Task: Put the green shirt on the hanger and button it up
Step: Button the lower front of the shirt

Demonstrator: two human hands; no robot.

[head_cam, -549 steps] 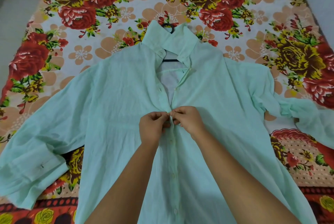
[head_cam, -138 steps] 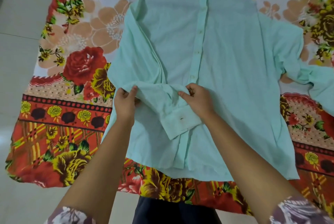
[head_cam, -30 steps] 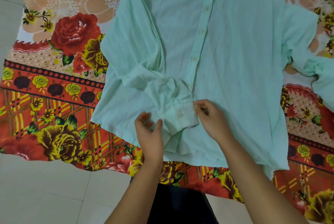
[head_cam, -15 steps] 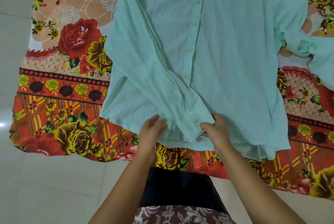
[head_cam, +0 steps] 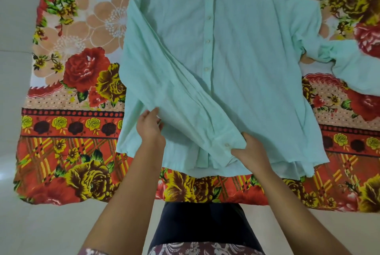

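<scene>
The pale green shirt lies front-up on the floral sheet, its placket buttoned down the middle. Its left sleeve is folded diagonally across the front toward the hem. My right hand grips the sleeve's buttoned cuff near the placket's lower end. My left hand holds the sleeve's lower edge further left, thumb on top of the fabric. The other sleeve trails off to the right. The collar and the hanger are out of view beyond the top edge.
A floral bedsheet in red, yellow and peach covers the bed. Its front edge hangs just below the shirt's hem. Pale floor tiles lie to the left and below. My dark trousers stand against the bed edge.
Over the last second both hands have drawn the folded left sleeve straighter and flatter across the shirt front; the bunched cuff moved down and right toward the hem. The view tilted back.
</scene>
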